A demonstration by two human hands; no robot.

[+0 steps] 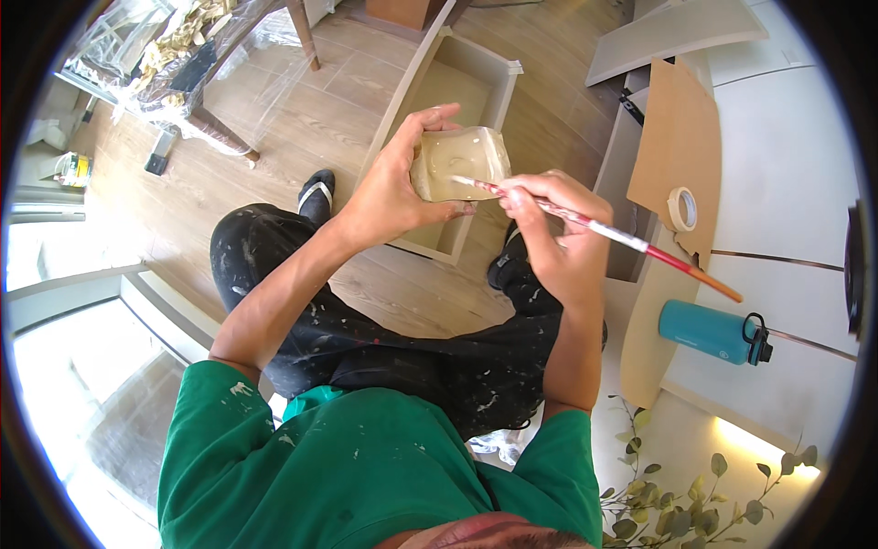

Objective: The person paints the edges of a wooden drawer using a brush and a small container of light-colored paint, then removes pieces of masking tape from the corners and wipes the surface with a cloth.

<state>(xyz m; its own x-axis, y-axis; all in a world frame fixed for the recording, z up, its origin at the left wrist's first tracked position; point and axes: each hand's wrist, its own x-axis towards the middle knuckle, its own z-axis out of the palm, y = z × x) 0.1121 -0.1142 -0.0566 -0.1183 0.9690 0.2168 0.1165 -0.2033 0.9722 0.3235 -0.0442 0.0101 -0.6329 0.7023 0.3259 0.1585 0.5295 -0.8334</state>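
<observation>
Plank-patterned floor (567,119), pale drawer box (453,91) — left hand (389,178) curved round translucent cup (460,157), right hand (565,233) pinching slim paintbrush (624,240)

My left fingers (426,120) hold a cup (476,151) before me, above a drawer (448,87) on the floor (393,297) between my feet (317,195). My right fingers (549,188) hold a brush (631,240) to it from the right (tip inside or just over, I can't tell). To my right, a tape roll (674,210) rests on a sheet (672,137), a bottle (700,331) nearer me, a plant (679,524) nearer still. Ahead on my left, plastic (119,50) lies over furniture (219,133).
</observation>
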